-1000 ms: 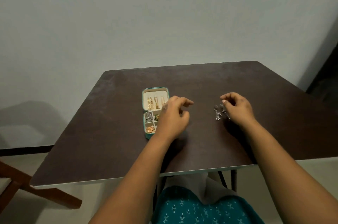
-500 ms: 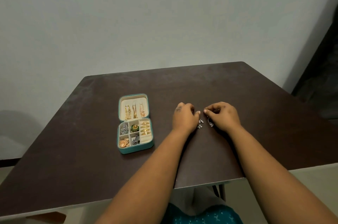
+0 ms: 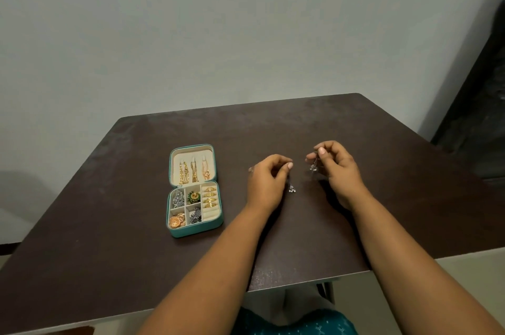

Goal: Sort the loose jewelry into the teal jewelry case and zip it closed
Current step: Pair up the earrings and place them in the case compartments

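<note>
Pale grey-green wall (image 3: 191,34) behind, filling the upper half. Dark brown tabletop (image 3: 300,121) below it, near edge toward the viewer.

Two bare forearms reaching in from the bottom. Left hand (image 3: 266,184) just above the tabletop middle, grip grasping a small silver earring (image 3: 291,189) that dangles below the curled fingers, pinched at its top between thumb and forefinger. Right hand (image 3: 337,168) just beside, a little farther back and raised, grip likewise pinching a second silver earring (image 3: 314,166) at its hook, tiny beads hanging under the fingertips. Both hands near each other but apart.

Teal jewelry case (image 3: 195,231) lying open and unzipped left of the left hand, well clear of both earrings. Lid flat toward the wall, cream lining, three gold chains (image 3: 193,172) hanging in it side by side. Base divided into cream compartments: silver pieces (image 3: 177,199) at far left, a green and gold piece (image 3: 194,196) next to them, gold coin-like discs (image 3: 176,221) at near left, dark silver pieces (image 3: 195,215) beside those, and gold rings (image 3: 210,196) slotted in the roll along the right side.

Teal patterned cloth (image 3: 295,323) at the bottom edge, under the tabletop.
</note>
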